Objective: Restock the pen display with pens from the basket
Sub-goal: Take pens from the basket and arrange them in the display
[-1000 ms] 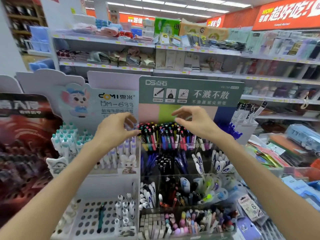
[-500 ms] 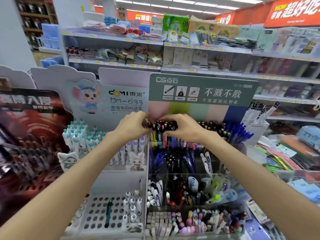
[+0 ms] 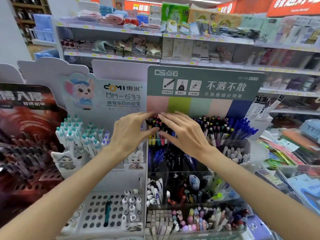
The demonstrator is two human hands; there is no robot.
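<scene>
Shop shelving fills the upper frame behind the tiered pen display [image 3: 197, 172]. Half a second ago my left hand [image 3: 129, 135] and right hand [image 3: 181, 134] pinched the pens [image 3: 156, 124] in the top tier, centre frame; now both have spread flat, holding nothing, so that batch looks seated. Header card [image 3: 204, 82] crowds close above; lower frame is freer. No basket visible.

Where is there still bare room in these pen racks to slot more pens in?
Most open holes are in the white perforated tray, left of its one teal pen and small white pen cluster. The top row of coloured pens, where the left hand and right hand meet, is crowded.
</scene>
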